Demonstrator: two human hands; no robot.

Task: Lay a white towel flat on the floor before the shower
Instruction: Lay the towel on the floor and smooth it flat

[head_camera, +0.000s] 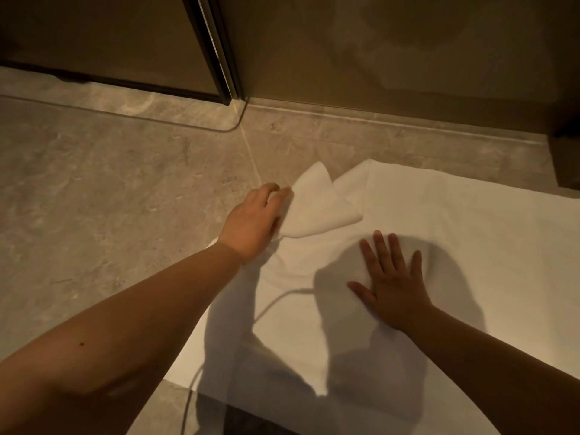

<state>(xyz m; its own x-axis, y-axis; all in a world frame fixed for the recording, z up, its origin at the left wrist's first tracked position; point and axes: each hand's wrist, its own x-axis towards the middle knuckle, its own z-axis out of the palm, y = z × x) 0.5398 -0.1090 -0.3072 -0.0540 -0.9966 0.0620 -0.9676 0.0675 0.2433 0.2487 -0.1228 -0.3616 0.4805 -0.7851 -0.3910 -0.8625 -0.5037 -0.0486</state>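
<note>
We see the white towel [439, 246] spread on the stone floor [94, 183] across the lower right of the frame, one corner folded over near centre. Our left hand [251, 221] reaches out and pinches that folded corner; our right hand [392, 284] presses flat, fingers splayed, gripping nothing.

Both arms stretched forward, bare. Left hand [252, 219] fingers curled in a pinch. Right hand [392, 274] flat, palm down, fingers spread.
</note>
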